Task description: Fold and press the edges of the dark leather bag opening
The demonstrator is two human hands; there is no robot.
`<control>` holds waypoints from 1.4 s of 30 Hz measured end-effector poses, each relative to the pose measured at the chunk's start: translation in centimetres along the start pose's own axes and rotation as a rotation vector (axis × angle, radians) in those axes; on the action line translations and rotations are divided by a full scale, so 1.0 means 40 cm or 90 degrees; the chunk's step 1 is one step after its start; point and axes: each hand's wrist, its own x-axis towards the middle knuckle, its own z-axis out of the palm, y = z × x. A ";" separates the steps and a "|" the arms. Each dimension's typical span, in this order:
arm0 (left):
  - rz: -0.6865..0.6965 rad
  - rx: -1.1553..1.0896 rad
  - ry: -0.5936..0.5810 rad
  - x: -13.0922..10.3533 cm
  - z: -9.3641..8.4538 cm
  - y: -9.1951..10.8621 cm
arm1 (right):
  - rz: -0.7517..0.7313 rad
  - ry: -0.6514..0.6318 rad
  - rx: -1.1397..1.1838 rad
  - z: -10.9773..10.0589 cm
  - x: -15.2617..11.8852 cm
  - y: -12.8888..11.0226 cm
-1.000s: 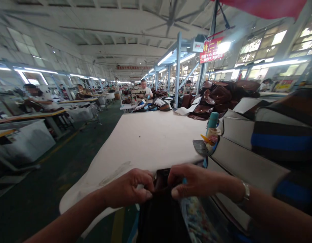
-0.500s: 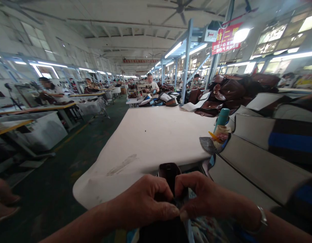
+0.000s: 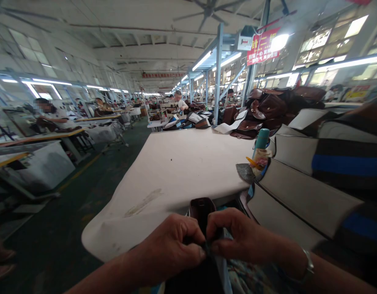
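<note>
A dark bag point(image 3: 193, 278), partly maroon at its far end, lies in front of my body at the near edge of the table. My left hand point(image 3: 180, 241) pinches its edge between thumb and bent forefinger. Right beside it, my right hand point(image 3: 239, 234) pinches the same edge, a bracelet on its wrist. The fingertips of both hands almost meet, and they cover whatever small part lies between them. Past my hands, the bag's maroon end point(image 3: 202, 204) points toward the table.
A pale sheet covers the table point(image 3: 188, 163). To the right lie stacked grey-and-blue panels point(image 3: 311, 192), a teal bottle point(image 3: 262, 139) and a dark grey fan-shaped piece point(image 3: 245, 172). Brown bags point(image 3: 274, 108) are heaped behind. At far left, part of another person's hand point(image 3: 1, 255) shows.
The view has shifted slightly, so the surroundings sit farther left. Both my hands keep pinching the bag's edge, with small finger movements. The other person's hand at far left has moved partly out of view.
</note>
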 end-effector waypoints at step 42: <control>0.044 0.141 -0.009 -0.023 -0.002 -0.014 | -0.389 0.087 -0.693 0.064 -0.044 0.027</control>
